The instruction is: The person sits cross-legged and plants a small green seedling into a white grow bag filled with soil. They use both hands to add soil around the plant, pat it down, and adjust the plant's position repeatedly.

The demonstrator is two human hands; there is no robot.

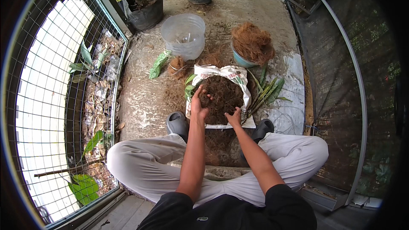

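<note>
A white sack point(246, 91) with its rim folded down lies between my feet, full of dark brown, fibrous potting soil point(223, 96). My left hand point(199, 105) is over the left part of the soil, palm turned inward, fingers apart and nothing held in them. At the soil's near right side is my right hand point(233, 117), its thumb and a finger spread; the other fingertips are partly hidden against the soil. Green leaves point(189, 86) stick out beside the sack's left edge. Long-leaved cut stems point(270, 91) lie along its right side.
Beyond the sack stand a clear plastic tub point(183, 38) and a blue-green bowl point(243, 57) heaped with brown coconut fibre point(253, 42). A green packet point(159, 64) and a tied fibre ball point(177, 67) lie nearby. Wire mesh point(55, 81) runs along the left, dark netting point(336, 81) along the right.
</note>
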